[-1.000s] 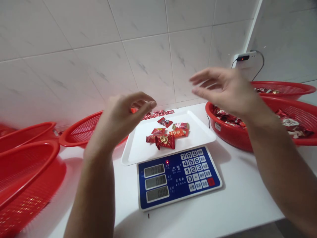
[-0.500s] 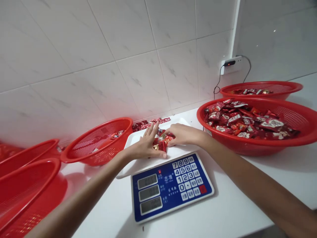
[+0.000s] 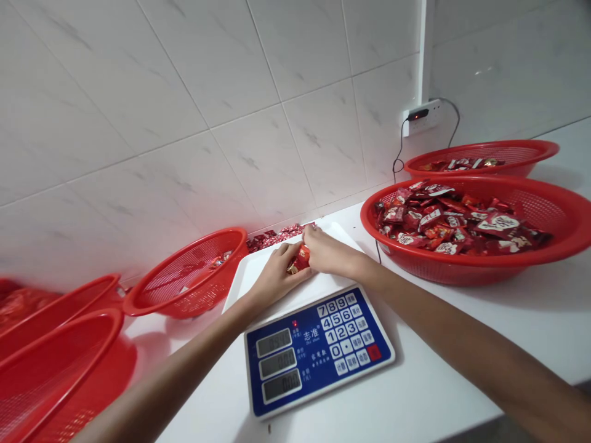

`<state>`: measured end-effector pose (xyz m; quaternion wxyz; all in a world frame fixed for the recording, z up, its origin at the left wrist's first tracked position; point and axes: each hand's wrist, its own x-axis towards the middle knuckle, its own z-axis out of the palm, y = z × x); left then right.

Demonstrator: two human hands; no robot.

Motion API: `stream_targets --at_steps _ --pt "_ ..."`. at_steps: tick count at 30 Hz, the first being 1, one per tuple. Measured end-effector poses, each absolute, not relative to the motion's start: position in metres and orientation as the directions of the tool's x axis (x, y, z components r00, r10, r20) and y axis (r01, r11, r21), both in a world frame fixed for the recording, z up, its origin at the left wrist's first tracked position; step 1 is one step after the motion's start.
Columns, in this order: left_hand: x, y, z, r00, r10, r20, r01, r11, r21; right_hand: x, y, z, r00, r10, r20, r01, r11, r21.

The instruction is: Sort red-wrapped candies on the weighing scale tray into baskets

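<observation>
A blue electronic scale [image 3: 318, 351] with a white tray [image 3: 247, 274] on top stands on the white counter. My left hand [image 3: 277, 275] and my right hand [image 3: 325, 251] are cupped together over the tray, closed around a small pile of red-wrapped candies [image 3: 300, 259]. Only one or two wrappers show between the fingers; the others are hidden under my hands.
A big red basket [image 3: 471, 261] full of wrapped candies sits right of the scale, another red basket [image 3: 484, 152] behind it. A smaller red basket [image 3: 189, 277] lies left of the tray, larger red baskets [image 3: 55, 363] at far left. Loose candies [image 3: 272, 237] lie along the tiled wall. A wall socket [image 3: 422, 117] with a cord.
Both hands came down from the air onto the tray and gathered the scattered candies into one bunch between them. The view shifted slightly left.
</observation>
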<state>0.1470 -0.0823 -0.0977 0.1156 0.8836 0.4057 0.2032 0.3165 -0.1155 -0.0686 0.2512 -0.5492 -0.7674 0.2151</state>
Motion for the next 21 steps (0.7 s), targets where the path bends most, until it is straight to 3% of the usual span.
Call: stream_targets --at_steps 5,16,21 --pt "0.149 -0.090 -0.095 0.569 0.772 0.281 0.697 -0.635 0.333 0.328 -0.115 -0.062 -0.218 0.969 0.118 0.779 0.245 -0.577" --pt "0.152 -0.109 -0.089 0.495 0.816 0.298 0.753 -0.575 0.321 0.339 -0.118 -0.059 -0.355 0.930 0.092 0.688 0.326 -0.649" --pt "0.142 -0.114 -0.084 0.464 0.825 0.322 0.748 -0.560 0.356 0.370 -0.129 -0.036 -0.171 0.958 0.230 0.762 0.276 -0.585"
